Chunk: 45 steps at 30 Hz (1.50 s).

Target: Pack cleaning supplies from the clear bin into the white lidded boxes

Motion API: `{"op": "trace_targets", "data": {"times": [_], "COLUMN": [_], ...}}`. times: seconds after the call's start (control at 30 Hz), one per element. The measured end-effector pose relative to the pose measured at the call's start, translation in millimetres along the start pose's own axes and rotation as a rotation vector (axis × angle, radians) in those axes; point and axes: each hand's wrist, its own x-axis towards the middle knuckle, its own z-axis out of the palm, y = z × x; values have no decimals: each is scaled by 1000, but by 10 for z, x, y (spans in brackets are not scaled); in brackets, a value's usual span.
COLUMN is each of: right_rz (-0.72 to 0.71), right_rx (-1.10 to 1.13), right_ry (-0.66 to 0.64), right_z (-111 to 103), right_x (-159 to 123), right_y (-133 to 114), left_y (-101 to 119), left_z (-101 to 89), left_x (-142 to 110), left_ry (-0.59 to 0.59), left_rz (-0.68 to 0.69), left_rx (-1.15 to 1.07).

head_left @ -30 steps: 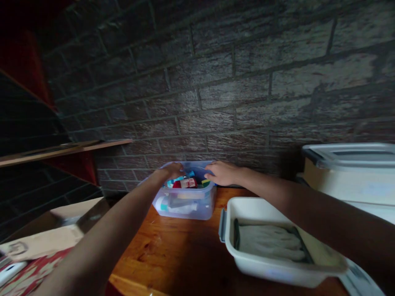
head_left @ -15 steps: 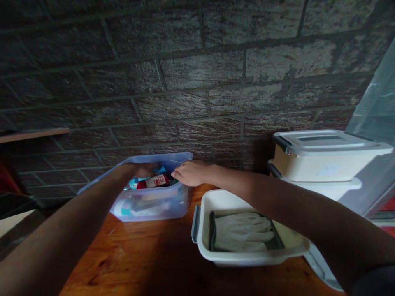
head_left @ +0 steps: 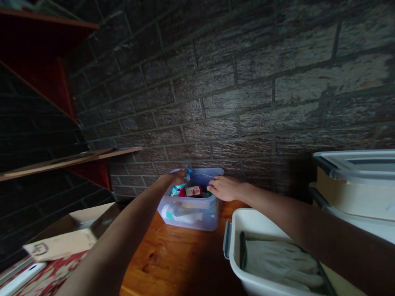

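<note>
A translucent plastic bin stands against the wall, holding a red bottle with a white label and a blue-and-white packet. At the bin's back left, my left hand is closed by a small crinkled blue item, which appears to be in its fingers. Over the right rim reaches my right hand, its fingers curled in above something dark green. I cannot make out what these fingers hold. Nearer to me, under my right forearm, a white bin contains pale gloves.
Lidded boxes are stacked at right. An open cardboard box sits at left on a red patterned cloth. Wooden shelves jut out on the left, and a dark brick wall rises behind the wooden table.
My view has turned left, so the bins appear farther right and the cardboard box and shelves show. My left hand has risen toward the back left rim, with the blue item beside its fingers.
</note>
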Motion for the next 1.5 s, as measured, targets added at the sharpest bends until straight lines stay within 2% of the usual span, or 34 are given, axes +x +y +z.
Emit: {"op": "trace_targets", "data": {"times": [0.1, 0.2, 0.27, 0.37, 0.43, 0.5, 0.57, 0.6, 0.63, 0.73, 0.83, 0.97, 1.1, 1.23, 1.4, 1.5], "right_rz": [16, 13, 27, 78, 119, 144, 126, 108, 101, 194, 275, 329, 406, 394, 366, 372], "right_rx": [48, 109, 152, 226, 346, 669, 887, 919, 896, 768, 747, 879, 930, 826, 673, 629], "right_ry": [53, 136, 215, 347, 428, 497, 448, 392, 395, 478, 525, 561, 608, 612, 573, 567], "right_z": [-135, -415, -657, -1001, -1145, -1183, -1119, -1061, -993, -806, -715, -659, -566, -569, -675, -668], "right_x": [-135, -363, -563, -917, -1163, -1395, -1598, -1686, -1764, -1929, -1987, -1973, -1980, -2063, -2179, -2202], "right_y": [1, 48, 103, 162, 137, 47, -80, -142, -195, -274, -282, -293, -242, -194, -240, -239], "left_y": [19, 191, 422, 940, 1376, 1845, 2292, 2488, 2656, 2964, 3011, 2920, 2874, 2886, 2906, 2913], "left_z": [-283, -589, -764, -904, -879, -759, -579, -483, -392, -191, -109, -74, -47, -20, 43, 105], "left_x": [-148, -302, -405, -568, -691, -821, -944, -996, -1037, -1097, -1104, -1110, -1130, -1182, -1202, -1179], "left_ry": [139, 300, 406, 525, 567, 523, 461, 433, 405, 327, 305, 266, 199, 176, 218, 222], "left_rz": [-38, 16, 101, 243, 323, 445, 525, 565, 595, 630, 619, 548, 544, 548, 538, 547], "left_rx": [-164, -370, -518, -714, -842, -1198, -1399, -1444, -1466, -1519, -1523, -1517, -1555, -1577, -1607, -1609]}}
